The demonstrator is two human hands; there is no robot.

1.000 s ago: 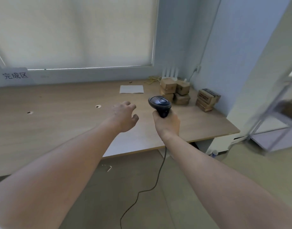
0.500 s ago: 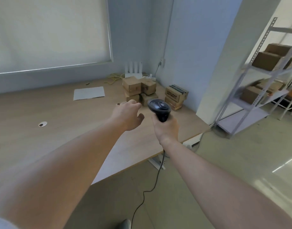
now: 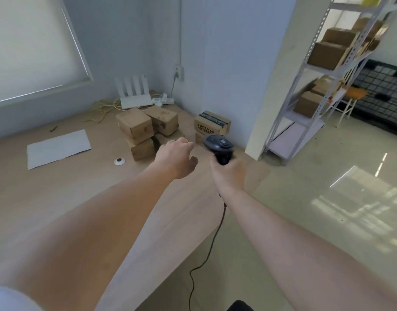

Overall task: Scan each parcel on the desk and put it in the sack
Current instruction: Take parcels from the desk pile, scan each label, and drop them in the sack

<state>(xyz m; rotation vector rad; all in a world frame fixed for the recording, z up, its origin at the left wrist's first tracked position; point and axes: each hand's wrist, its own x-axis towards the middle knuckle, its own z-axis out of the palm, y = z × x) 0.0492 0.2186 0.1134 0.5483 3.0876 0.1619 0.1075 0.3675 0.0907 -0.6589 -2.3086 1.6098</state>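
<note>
The right hand point(image 3: 229, 173) is gripping the handle of a black scanner point(image 3: 218, 147), its head rising above the fist and its cable point(image 3: 212, 241) trailing down below the wrist; the left hand point(image 3: 177, 158) is hovering just left of the scanner, holding nothing, fingers loosely curled; just beyond its knuckles a stack of brown parcels point(image 3: 146, 129) is sitting on the desk point(image 3: 47, 194), and a printed box point(image 3: 212, 126) is standing just beyond the scanner head; a white sheet point(image 3: 57, 148) is lying well left of both hands; a metal shelf point(image 3: 323, 70) is standing far right of the grip.
</note>
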